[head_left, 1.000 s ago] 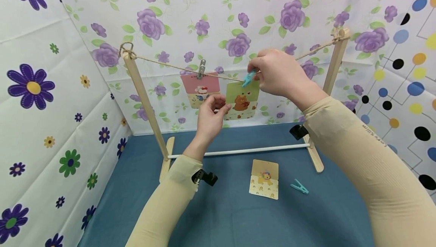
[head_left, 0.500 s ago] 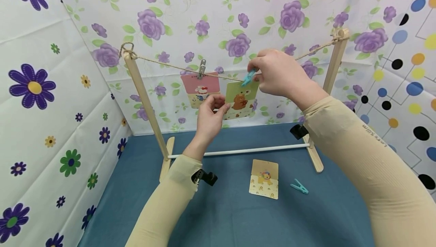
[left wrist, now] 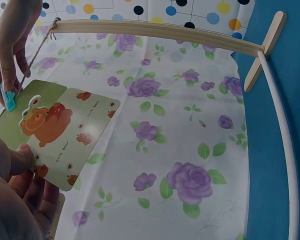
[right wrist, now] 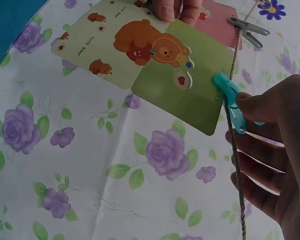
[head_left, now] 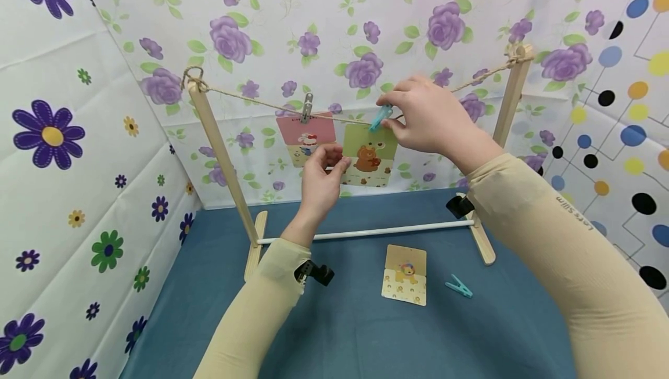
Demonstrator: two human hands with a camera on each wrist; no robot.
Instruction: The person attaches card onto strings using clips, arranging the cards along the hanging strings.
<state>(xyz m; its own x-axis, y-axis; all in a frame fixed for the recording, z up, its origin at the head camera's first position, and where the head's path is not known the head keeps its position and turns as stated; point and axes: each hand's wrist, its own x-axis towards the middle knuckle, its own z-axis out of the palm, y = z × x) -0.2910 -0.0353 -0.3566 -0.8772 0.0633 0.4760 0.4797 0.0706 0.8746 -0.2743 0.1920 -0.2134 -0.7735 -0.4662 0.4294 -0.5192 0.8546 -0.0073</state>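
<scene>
My left hand [head_left: 323, 179] pinches the left edge of a green and cream bear card [head_left: 370, 155] between thumb and fingers. At the card's top edge, my right hand [head_left: 431, 118] pinches a turquoise clothespin [head_left: 380, 118]. In the right wrist view the clothespin's [right wrist: 229, 102] nose lies over the card's top edge and the twine [right wrist: 235, 155], with the thumb on one handle. The same bear card [left wrist: 55, 132] shows large in the left wrist view. Just left of it, a pink card [head_left: 308, 130] hangs on the twine from a metal clip [head_left: 306, 108], partly behind my left hand.
Wooden posts [head_left: 222, 158] hold the twine at both ends, joined low down by a white rod [head_left: 392, 231]. On the blue cloth [head_left: 345, 321] lie a lion card [head_left: 405, 274] and a second turquoise clothespin [head_left: 459, 286]. A floral sheet [head_left: 272, 36] stands close behind.
The bear card turned slightly and came back to face me, its lower edge swinging a little. My right fingers and the clothespin shifted slightly; my left hand stays in place.
</scene>
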